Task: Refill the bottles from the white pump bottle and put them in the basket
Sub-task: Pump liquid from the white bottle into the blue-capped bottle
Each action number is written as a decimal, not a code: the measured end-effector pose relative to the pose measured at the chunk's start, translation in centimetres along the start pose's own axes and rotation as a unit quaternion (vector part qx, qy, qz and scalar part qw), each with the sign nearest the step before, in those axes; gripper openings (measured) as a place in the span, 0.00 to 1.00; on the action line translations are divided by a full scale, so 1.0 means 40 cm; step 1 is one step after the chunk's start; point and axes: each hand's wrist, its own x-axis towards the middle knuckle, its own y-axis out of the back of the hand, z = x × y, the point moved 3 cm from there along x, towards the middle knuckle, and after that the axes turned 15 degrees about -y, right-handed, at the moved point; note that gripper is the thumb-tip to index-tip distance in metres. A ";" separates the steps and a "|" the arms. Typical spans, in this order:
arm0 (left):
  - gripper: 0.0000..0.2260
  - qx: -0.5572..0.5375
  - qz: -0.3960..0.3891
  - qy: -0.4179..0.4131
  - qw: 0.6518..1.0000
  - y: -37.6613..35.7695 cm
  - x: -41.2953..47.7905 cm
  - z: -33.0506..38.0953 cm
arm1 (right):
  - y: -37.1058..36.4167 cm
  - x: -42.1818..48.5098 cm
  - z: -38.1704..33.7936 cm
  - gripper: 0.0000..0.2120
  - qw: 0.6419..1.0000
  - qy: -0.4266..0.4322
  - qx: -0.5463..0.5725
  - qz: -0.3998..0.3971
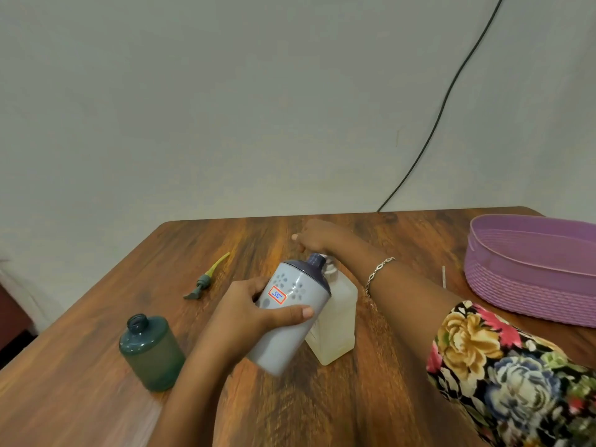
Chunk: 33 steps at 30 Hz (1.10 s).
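Note:
My left hand (254, 312) grips a pale blue-grey bottle (287, 321) with a dark neck and a red-framed label, tilted so its open neck points at the pump of the white pump bottle (338, 321). The white bottle stands on the wooden table (371, 398) just behind it, holding pale liquid. My right hand (317, 238) lies on top of the pump head, which it mostly hides. A dark green bottle (151, 351) stands open at the left, apart from both hands. The purple basket (532, 269) sits at the far right.
A loose green pump with a yellow tube (206, 279) lies on the table behind the green bottle. A thin white stick (443, 276) lies left of the basket. A black cable (442, 104) runs down the wall behind.

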 end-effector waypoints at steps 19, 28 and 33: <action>0.27 -0.017 0.012 0.025 0.999 -0.010 -0.001 -0.016 | -0.008 -0.007 0.008 0.23 1.000 -0.001 -0.011 -0.007; 0.22 -0.013 0.024 0.000 1.000 -0.001 0.004 0.012 | 0.019 -0.007 0.000 0.24 0.998 0.021 0.063 0.013; 0.22 -0.013 0.018 0.005 1.000 0.001 0.001 0.008 | 0.011 -0.010 -0.004 0.25 1.000 0.001 0.010 0.014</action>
